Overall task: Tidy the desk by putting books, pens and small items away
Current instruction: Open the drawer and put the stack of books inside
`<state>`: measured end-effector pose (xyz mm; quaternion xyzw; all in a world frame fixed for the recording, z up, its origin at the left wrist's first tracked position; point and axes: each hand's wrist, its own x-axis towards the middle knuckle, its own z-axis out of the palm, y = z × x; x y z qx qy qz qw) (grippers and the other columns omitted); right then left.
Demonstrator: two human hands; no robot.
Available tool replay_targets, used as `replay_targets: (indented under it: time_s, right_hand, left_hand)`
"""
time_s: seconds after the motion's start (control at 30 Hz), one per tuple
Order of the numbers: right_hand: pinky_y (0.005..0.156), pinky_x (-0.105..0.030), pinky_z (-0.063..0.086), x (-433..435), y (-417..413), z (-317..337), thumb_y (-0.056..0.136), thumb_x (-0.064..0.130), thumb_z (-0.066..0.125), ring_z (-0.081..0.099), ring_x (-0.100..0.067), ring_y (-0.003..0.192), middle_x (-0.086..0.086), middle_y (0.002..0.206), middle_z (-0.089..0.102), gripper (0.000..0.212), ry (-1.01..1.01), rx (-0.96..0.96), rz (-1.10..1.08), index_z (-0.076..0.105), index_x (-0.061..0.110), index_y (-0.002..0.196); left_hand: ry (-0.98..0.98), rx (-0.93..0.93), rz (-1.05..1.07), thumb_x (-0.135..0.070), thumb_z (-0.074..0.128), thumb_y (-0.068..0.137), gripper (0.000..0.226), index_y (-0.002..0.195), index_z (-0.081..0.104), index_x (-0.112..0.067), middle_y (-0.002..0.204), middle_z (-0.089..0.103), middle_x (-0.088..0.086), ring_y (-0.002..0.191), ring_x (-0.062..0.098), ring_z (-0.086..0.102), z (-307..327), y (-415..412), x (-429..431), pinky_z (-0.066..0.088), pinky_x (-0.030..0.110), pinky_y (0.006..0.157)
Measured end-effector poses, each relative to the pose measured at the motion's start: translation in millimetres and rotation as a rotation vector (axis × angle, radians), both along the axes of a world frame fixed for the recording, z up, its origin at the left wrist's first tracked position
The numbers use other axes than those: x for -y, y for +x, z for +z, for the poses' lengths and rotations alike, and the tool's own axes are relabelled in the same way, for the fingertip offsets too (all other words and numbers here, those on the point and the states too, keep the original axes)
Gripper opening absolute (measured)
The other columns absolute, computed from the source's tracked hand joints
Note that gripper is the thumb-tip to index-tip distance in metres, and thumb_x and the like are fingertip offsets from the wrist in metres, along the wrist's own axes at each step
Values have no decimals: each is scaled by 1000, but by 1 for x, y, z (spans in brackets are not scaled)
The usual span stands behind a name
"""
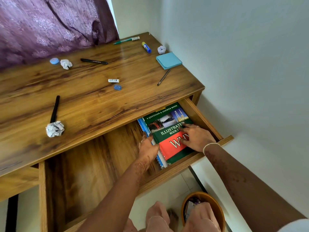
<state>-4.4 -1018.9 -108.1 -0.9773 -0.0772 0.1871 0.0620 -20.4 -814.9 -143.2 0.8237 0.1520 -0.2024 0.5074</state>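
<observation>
A green and red illustrated book [168,124] lies in the right end of the open wooden drawer [182,164], on top of a blue spiral notebook [143,124]. My left hand [148,148] rests against the book's left edge and the notebook. My right hand [196,137] lies flat on the cover, fingers spread. On the desk top [93,101] lie black pens [94,61] [55,108], a pencil [163,77], a green pen [126,40], a glue stick [146,47] and a blue sticky-note pad [168,60].
Crumpled paper balls [54,128] [66,64] [161,49], a blue cap [54,61], a blue sharpener [117,87] and a small white tube [113,80] are scattered on the desk. A purple curtain [50,25] hangs behind. An orange bin [203,211] stands on the floor. A white wall is at the right.
</observation>
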Motion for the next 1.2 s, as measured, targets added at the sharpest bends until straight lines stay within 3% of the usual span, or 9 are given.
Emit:
replay_targets:
  time_s: [0.33,0.5,0.6,0.67,0.7,0.8,0.93,1.03,1.2]
  right_hand:
    - [113,-47,33,1,3,-6,97,44,44,20,-19,146,10,159,20,54,1,-78,-54,30,33,148]
    - [112,-47,34,0,5,-8,97,44,44,23,-19,146,9,158,23,52,4,-87,-59,32,34,147]
    - [109,-47,38,-1,5,-8,96,43,44,30,-20,142,7,154,32,50,-5,-78,-69,37,33,144]
    - [107,-48,40,-3,4,-9,95,43,45,34,-21,140,6,152,35,48,-13,-70,-73,40,32,142]
    - [106,-48,41,-3,4,-10,95,42,45,35,-22,139,6,153,35,48,-13,-70,-78,40,32,142]
    - [104,-47,42,-6,3,-11,94,42,47,39,-23,136,4,151,37,49,5,-66,-108,43,31,141]
    - [108,-50,38,-6,2,-10,94,42,48,33,-25,140,3,155,31,52,61,-77,-115,41,28,143]
    - [107,-49,39,-6,0,-10,94,40,49,36,-26,137,1,152,37,49,74,-67,-112,44,26,141]
    - [102,-46,44,-6,-3,-10,93,38,51,43,-26,132,-1,147,43,46,71,-4,-92,49,23,137]
  left_hand:
    - [28,-10,-40,-19,66,88,66,147,38,-21,163,4,-3,149,25,5,-4,3,-3,19,46,120]
    - [-69,-20,6,-15,67,88,62,145,42,-17,160,17,1,145,22,23,-1,4,-13,30,38,116]
    - [-139,-51,98,-6,63,88,59,143,45,-18,132,53,4,113,18,56,-4,-3,-16,45,37,103]
    - [-180,-73,195,0,60,88,57,141,46,-16,96,61,-7,80,10,57,-6,-12,-17,51,39,90]
    - [-198,-82,229,3,58,88,56,140,47,-14,93,60,-9,76,10,55,-7,-15,-18,53,42,89]
    - [-267,-102,241,5,57,87,57,140,45,-14,106,63,-9,75,9,55,-10,-25,-19,53,46,89]
    - [-289,-71,233,5,58,86,60,141,43,-15,131,59,-4,72,6,53,-7,-25,-21,49,28,70]
    - [-305,-57,235,6,58,86,61,142,43,-14,135,57,-3,93,9,60,-8,-26,-22,53,29,84]
    - [-292,-51,218,5,59,86,61,142,42,-13,139,53,-3,103,13,61,-7,-29,-20,53,32,92]
